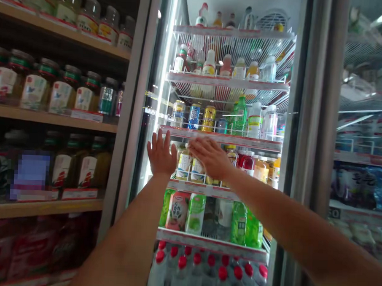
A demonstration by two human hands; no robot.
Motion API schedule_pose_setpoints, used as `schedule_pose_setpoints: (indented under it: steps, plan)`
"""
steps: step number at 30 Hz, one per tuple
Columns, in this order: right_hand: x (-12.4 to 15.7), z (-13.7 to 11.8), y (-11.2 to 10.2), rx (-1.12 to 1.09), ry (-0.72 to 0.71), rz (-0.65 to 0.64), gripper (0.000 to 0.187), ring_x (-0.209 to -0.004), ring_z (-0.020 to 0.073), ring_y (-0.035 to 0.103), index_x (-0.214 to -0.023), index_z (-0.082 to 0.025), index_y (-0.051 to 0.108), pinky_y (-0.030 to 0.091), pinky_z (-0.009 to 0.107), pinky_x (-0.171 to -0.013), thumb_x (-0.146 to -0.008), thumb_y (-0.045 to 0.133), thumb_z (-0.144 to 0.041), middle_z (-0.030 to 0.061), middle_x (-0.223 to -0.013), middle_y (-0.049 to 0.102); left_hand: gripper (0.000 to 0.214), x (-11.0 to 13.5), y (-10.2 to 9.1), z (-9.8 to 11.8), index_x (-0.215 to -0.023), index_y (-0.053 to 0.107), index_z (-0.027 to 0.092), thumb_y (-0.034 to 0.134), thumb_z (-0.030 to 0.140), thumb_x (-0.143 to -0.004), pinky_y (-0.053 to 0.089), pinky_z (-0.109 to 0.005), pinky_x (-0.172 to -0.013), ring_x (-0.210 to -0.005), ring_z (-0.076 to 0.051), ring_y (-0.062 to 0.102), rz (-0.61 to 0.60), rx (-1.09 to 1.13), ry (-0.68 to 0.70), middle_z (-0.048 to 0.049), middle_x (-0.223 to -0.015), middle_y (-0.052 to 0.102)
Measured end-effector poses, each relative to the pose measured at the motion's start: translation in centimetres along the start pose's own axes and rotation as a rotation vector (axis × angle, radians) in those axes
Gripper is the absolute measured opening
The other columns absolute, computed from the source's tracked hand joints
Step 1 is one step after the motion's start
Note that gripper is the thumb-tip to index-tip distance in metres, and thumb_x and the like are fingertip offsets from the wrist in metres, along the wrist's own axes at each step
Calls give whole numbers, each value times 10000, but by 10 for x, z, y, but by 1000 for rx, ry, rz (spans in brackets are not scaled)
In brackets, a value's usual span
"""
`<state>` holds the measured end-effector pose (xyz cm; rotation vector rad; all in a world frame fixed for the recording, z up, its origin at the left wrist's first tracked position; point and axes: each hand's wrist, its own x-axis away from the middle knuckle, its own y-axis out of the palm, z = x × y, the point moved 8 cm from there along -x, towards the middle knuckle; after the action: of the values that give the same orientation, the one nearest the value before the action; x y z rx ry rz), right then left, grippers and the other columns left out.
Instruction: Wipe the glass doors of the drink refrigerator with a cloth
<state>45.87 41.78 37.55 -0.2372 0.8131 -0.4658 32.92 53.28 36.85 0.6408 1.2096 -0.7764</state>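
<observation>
Both my arms reach out in front of a lit drinks fridge. My left hand [162, 155] is raised with its fingers spread, near the left side of the fridge opening, and nothing is in it. My right hand [211, 157] is stretched out flat toward the left, also holding nothing. It covers part of a row of bottles, among them a white-labelled bottle [184, 164]. Above the hands, cans such as a blue can [194, 117] and a gold can [209, 118] stand on a wire shelf [223, 138]. Whether either hand touches the fridge or its glass, I cannot tell.
Wooden shelves [53, 116] with several jars and bottles stand at the left. The metal fridge frame [319, 102] runs down the right, beside another stocked fridge section. Low down are green cartons [196, 213] and red-capped bottles [181, 269].
</observation>
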Motion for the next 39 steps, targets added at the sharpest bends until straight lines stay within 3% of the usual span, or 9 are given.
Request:
schedule_pose_setpoints:
  steps: [3,6,10,16,19,25,29,34,39]
  plan:
    - [7,79,-43,89,315,169,501,-1549,283,273,-1542,-228,446,197,542,-1279,-1045,393,-275,44,-1642,386,585,1,0,0,-1562,409,199,367,360,-1001,112,-526,-1281,-1566,-287,200,8,4,8,-92,-1666,289]
    - [17,112,-61,103,518,337,526,-1544,321,280,-1571,-248,398,234,603,-1248,-1048,362,-279,65,-1636,393,589,1,1,0,-1564,407,196,370,358,-999,117,-524,-1280,-1565,-290,202,9,-3,11,-92,-1669,283]
    - [17,77,-38,73,543,383,554,-1552,334,256,-1596,-283,343,251,635,-1230,-1042,359,-271,55,-1640,384,583,2,1,-1,-1565,405,205,367,353,-1002,115,-506,-1285,-1568,-273,198,13,-6,3,-78,-1670,283]
    - [-3,-1,3,44,139,76,523,-1566,287,220,-1561,-198,413,171,542,-1286,-1043,369,-256,31,-1669,326,587,2,0,2,-1570,394,193,366,349,-1005,118,-505,-1284,-1568,-271,197,-13,-33,-7,-89,-1671,279]
    - [1,24,-12,65,82,36,511,-1559,259,245,-1556,-222,420,153,517,-1294,-1051,365,-277,8,-1658,355,588,2,1,2,-1574,385,202,362,348,-1005,79,-529,-1285,-1568,-275,195,-25,-40,-12,-86,-1673,272]
    - [41,131,-69,124,597,317,529,-1545,335,267,-1569,-222,405,230,593,-1244,-1052,343,-317,64,-1654,359,593,1,3,0,-1573,388,208,380,330,-993,52,-525,-1287,-1568,-268,197,-23,-34,-23,-78,-1671,282]
    - [52,95,-51,119,609,358,527,-1547,343,261,-1567,-206,410,234,588,-1246,-1058,331,-318,82,-1651,361,591,2,2,1,-1575,385,206,373,324,-996,74,-517,-1288,-1571,-263,185,-23,-27,-25,-79,-1674,273]
    - [40,23,-14,69,197,93,513,-1555,279,260,-1556,-219,420,213,540,-1275,-1048,376,-275,34,-1655,357,585,2,1,1,-1573,388,220,384,330,-999,32,-528,-1287,-1571,-260,187,-31,-26,-33,-70,-1673,277]
    - [46,104,-61,102,470,215,521,-1540,315,288,-1559,-244,417,211,610,-1248,-1042,374,-291,57,-1642,383,589,2,1,1,-1571,392,211,383,323,-993,18,-528,-1287,-1570,-266,187,-37,-24,-38,-83,-1671,280]
